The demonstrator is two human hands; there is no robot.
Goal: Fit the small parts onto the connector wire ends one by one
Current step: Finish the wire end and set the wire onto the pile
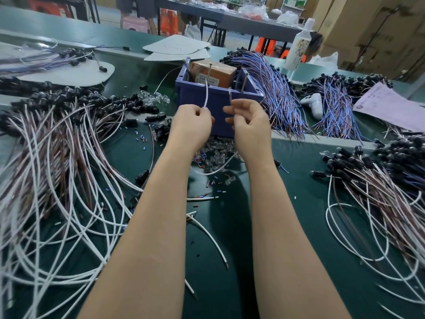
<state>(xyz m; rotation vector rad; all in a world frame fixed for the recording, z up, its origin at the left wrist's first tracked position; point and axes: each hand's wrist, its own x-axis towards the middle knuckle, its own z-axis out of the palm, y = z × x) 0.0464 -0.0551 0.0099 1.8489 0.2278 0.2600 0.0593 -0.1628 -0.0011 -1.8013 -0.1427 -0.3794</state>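
Blue bin (207, 97), green table (230, 238), white wires (76, 203)

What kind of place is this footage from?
Likely a small factory's hand-assembly line for wire harnesses: heaps of capped wire leads on a green bench, a blue parts bin, stacked cardboard cartons behind.

Fingers (239, 104) of the right hand (249, 127) hide what they pinch; the left wire pile (57, 157) is cropped.
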